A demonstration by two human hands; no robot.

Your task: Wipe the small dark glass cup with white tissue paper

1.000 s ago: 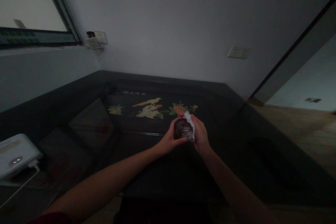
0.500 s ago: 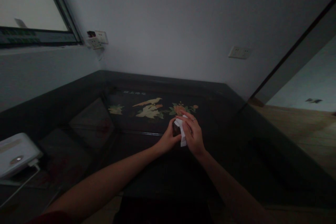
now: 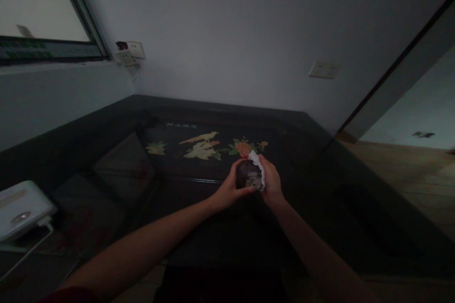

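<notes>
My left hand [image 3: 227,191] is wrapped round a small dark round object [image 3: 247,174], perhaps a glass, held above a dark table [image 3: 313,175]. My right hand [image 3: 271,182] is closed on a white cloth or tissue [image 3: 259,169], pressing it against the right side of that object. Both hands meet near the middle of the view, just in front of a painted panel [image 3: 204,147] with a bird and flowers. The room is dim, so the object's detail is hard to make out.
A white box-like device [image 3: 21,208] with a cable lies at the left edge. Wall sockets [image 3: 130,53] sit near the window corner, another socket [image 3: 323,69] on the back wall. A doorway and wooden floor [image 3: 408,170] open on the right.
Half a second ago my right hand lay over the front of the object with the cloth, hiding it; now it has swung back to the right side and the dark object shows again.
</notes>
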